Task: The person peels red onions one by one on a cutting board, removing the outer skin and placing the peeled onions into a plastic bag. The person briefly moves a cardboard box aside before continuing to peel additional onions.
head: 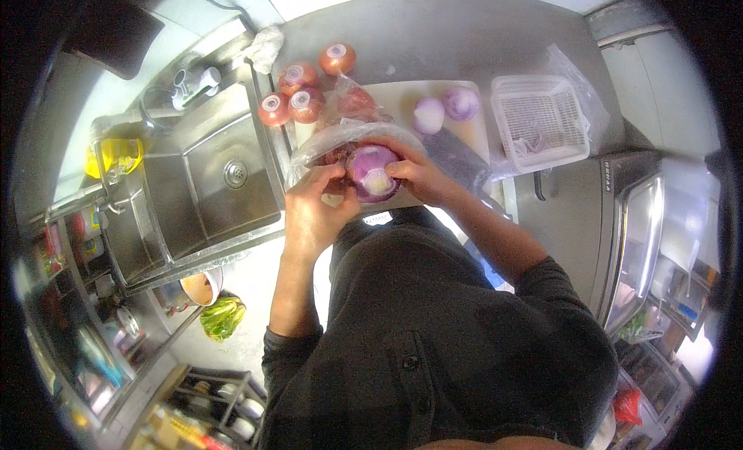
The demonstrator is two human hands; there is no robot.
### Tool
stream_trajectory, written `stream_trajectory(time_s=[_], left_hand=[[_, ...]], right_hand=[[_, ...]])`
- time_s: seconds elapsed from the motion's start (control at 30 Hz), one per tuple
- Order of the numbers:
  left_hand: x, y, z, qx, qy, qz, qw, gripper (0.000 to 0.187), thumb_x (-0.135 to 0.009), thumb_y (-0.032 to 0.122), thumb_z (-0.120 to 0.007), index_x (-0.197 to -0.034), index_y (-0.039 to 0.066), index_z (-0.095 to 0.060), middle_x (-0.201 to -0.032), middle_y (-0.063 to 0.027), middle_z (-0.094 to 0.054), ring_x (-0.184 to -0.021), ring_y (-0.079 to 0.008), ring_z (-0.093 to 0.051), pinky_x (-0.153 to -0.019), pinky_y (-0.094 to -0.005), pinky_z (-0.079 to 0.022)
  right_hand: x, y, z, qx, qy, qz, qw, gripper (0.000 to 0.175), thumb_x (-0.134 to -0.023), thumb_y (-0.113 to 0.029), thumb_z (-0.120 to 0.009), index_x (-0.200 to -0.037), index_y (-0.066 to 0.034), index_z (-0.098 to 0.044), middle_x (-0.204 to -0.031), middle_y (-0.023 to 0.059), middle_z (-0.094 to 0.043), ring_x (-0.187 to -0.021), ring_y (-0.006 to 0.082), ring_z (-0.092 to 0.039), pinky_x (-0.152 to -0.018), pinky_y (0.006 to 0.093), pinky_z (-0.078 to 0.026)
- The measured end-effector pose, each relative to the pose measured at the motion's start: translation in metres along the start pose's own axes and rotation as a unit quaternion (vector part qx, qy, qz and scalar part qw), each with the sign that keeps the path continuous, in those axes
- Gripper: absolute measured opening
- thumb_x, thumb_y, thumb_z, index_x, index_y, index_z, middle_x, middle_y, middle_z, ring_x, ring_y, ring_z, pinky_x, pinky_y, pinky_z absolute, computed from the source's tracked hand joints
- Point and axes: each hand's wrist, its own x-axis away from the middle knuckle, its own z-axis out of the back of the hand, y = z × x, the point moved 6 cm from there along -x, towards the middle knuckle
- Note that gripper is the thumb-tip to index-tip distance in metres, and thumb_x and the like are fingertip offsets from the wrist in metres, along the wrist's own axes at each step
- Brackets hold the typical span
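Observation:
A partly peeled red onion point(371, 167) is held over a plastic bag, its pale cut end facing up toward me. My right hand point(422, 176) wraps its far and right sides, thumb on top. At the onion's left edge, my left hand point(318, 209) grips with bent thumb and fingers; whether peel is pinched there is hard to see. The clear bag point(400, 135) with dark brown-red skins lies open beneath, on a white cutting board point(400, 93). Two peeled red onions, one point(428, 115) beside the other point(461, 103), rest at the board's far right.
Several unpeeled onions point(306, 104) sit at the far left of the steel counter point(441, 38). To the right stands a white plastic basket point(543, 122) with onion pieces inside. A steel sink point(215, 200) borders the left side. Leafy greens point(222, 317) lie low on the left.

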Motion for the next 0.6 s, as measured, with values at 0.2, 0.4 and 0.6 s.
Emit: stream_trajectory(time_s=[0.2,0.4,0.6], left_hand=[[0.003,-0.009,-0.003,-0.012,-0.009,0.007,1.0,0.022,-0.073,-0.002,-0.071,-0.095,0.0,-0.066,-0.089,-0.0125,-0.071,-0.078,-0.0156,-0.071,-0.072,-0.0289,-0.055],[0.009,-0.035,-0.008,0.262,0.007,0.087,0.961,0.029,-0.076,-0.007,-0.068,-0.103,0.001,-0.064,-0.093,-0.0062,-0.068,-0.085,-0.0141,-0.067,-0.076,-0.0287,-0.054],[0.009,-0.045,-0.015,0.256,-0.038,0.09,0.962,0.036,-0.083,-0.014,-0.058,-0.116,-0.001,-0.06,-0.107,-0.0059,-0.064,-0.094,-0.0146,-0.063,-0.082,-0.0273,-0.052]], right_hand=[[0.002,-0.007,-0.002,0.087,-0.028,0.044,0.995,0.062,-0.078,-0.011,-0.054,-0.139,-0.0028,-0.046,-0.136,0.0115,-0.05,-0.127,0.0209,-0.047,-0.11,0.0348,-0.034],[0.0,0.001,-0.001,-0.115,0.025,-0.004,0.993,0.053,-0.084,-0.024,-0.055,-0.133,-0.003,-0.05,-0.131,0.0112,-0.056,-0.122,0.0232,-0.053,-0.104,0.0392,-0.042],[0.0,0.013,-0.012,-0.288,0.011,-0.152,0.945,0.051,-0.098,-0.044,-0.037,-0.128,-0.0052,-0.052,-0.109,0.0132,-0.066,-0.087,0.0261,-0.068,-0.073,0.0385,-0.057]])
